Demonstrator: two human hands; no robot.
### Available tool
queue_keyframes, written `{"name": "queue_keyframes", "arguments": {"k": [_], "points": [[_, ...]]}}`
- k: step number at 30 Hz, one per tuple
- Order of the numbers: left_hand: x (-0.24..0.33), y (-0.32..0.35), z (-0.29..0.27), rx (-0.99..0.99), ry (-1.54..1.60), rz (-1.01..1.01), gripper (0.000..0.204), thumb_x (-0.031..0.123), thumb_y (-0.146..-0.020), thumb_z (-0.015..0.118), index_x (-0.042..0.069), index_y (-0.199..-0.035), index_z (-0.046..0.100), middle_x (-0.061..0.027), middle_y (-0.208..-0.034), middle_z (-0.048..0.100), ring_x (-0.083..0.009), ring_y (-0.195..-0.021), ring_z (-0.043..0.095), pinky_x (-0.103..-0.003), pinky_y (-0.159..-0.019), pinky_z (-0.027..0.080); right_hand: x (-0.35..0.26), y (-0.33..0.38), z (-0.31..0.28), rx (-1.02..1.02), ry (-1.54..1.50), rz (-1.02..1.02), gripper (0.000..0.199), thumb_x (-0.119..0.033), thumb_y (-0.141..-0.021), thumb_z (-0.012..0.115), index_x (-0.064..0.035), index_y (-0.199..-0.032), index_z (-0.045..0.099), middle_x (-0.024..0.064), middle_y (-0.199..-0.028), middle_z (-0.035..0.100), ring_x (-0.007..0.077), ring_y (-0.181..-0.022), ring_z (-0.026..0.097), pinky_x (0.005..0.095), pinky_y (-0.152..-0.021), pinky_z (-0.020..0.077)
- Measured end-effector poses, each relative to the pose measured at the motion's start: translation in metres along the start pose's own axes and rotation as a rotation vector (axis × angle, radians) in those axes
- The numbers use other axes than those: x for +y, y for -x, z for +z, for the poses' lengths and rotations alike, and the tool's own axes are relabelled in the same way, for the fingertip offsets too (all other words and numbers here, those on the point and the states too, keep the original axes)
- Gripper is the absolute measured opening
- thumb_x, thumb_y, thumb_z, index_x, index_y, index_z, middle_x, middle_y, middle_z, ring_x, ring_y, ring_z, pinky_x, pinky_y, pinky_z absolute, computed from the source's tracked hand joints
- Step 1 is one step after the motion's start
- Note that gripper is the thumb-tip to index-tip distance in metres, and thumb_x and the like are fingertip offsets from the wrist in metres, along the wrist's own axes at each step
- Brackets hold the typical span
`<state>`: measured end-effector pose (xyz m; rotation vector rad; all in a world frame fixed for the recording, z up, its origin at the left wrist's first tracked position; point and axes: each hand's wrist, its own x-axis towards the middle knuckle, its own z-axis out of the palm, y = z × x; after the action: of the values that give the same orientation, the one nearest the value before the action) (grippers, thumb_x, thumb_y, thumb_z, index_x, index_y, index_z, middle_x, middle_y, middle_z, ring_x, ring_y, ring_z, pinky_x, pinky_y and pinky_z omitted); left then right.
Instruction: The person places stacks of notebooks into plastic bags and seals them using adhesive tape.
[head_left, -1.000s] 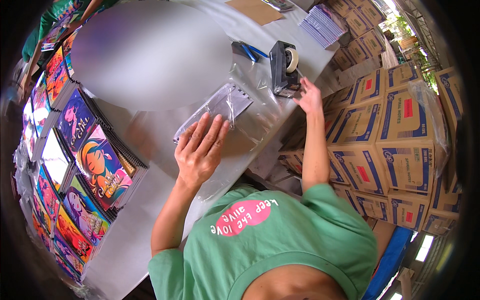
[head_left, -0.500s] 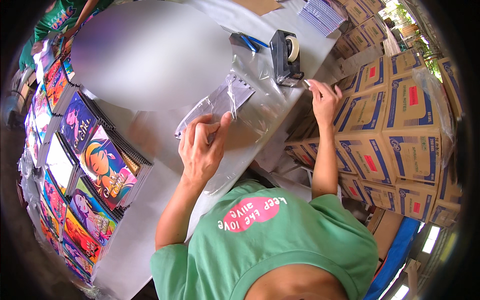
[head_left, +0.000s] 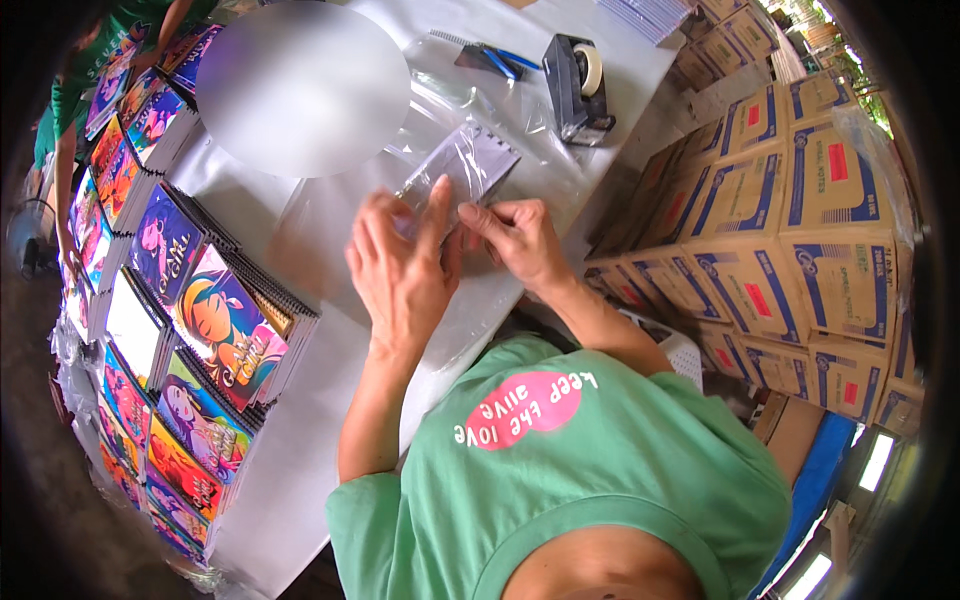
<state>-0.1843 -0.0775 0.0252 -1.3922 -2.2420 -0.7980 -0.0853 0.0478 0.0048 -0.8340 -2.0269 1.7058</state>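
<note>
A small spiral notebook (head_left: 478, 158) with a pale cover lies on the table in a clear plastic wrapper (head_left: 490, 195). My left hand (head_left: 400, 262) is closed at the wrapper's near side, its index finger stretched along it and the other fingers blurred. From the right, my right hand (head_left: 522, 238) meets it, thumb and fingers pinched at the wrapper's near edge; the tape strip in it is hidden now. Beyond stands a black tape dispenser (head_left: 578, 95) with a tape roll (head_left: 590, 70).
Stacks of colourful spiral notebooks (head_left: 228, 335) line the table's left side. A blue-handled cutting tool (head_left: 500, 62) lies near the dispenser. Brown cartons (head_left: 740, 240) are piled on the right. At far left a co-worker's arm (head_left: 66, 190) reaches to the stacks.
My right hand has moved left from beside the dispenser, bringing the small tape strip to the wrapper. My left hand has stayed near the wrapper and shifted slightly. The co-worker's arm now reaches down the stacks.
</note>
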Motion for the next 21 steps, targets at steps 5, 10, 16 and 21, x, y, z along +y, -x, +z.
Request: {"name": "queue_keyframes", "arguments": {"k": [5, 10, 16, 21], "points": [[-0.012, -0.015, -0.026, -0.380, 0.372, -0.184, 0.047, 0.037, -0.077, 0.068, 0.025, -0.122, 0.061, -0.0154, -0.113, 0.051, -0.0337, -0.122, 0.044, -0.051, -0.104, 0.027, 0.058, -0.014, 0.001, 0.095, -0.051, 0.063, 0.046, -0.041, -0.079, 0.072, -0.0027, -0.056, 0.063, 0.0009, -0.044, 0.047, 0.0047, -0.044, 0.041, 0.0266, -0.042, 0.0325], [-0.053, 0.018, -0.002, 0.105, 0.758, -0.475, 0.066, 0.053, -0.090, 0.044, 0.015, -0.143, 0.034, -0.0142, -0.145, 0.034, -0.0245, -0.134, 0.032, -0.049, -0.109, 0.018, 0.049, -0.034, -0.057, -0.003, 0.290, -0.026, 0.051, -0.045, -0.082, 0.066, -0.0038, -0.054, 0.059, -0.0012, -0.050, 0.050, 0.0073, -0.047, 0.044, 0.0283, -0.045, 0.0349], [-0.021, 0.051, 0.053, -0.162, 1.644, -1.608, 0.080, 0.071, -0.083, 0.033, 0.020, -0.144, 0.028, -0.0111, -0.151, 0.023, -0.0409, -0.134, 0.025, -0.077, -0.091, 0.021, 0.021, -0.084, -0.020, 0.106, -0.579, -0.127, 0.054, -0.052, -0.092, 0.046, -0.0011, -0.097, 0.064, 0.0054, -0.093, 0.063, 0.0115, -0.090, 0.055, 0.0295, -0.083, 0.0425], [0.021, -0.001, 0.071, 0.269, 1.808, -1.074, 0.064, 0.052, -0.086, 0.043, 0.013, -0.136, 0.038, -0.0139, -0.136, 0.044, -0.0365, -0.119, 0.049, -0.057, -0.093, 0.045, -0.032, -0.092, -0.089, -0.446, -0.573, -0.635, 0.075, -0.065, -0.090, 0.033, 0.0026, -0.103, 0.065, 0.0156, -0.102, 0.065, 0.0281, -0.104, 0.056, 0.0412, -0.102, 0.0314]]}}
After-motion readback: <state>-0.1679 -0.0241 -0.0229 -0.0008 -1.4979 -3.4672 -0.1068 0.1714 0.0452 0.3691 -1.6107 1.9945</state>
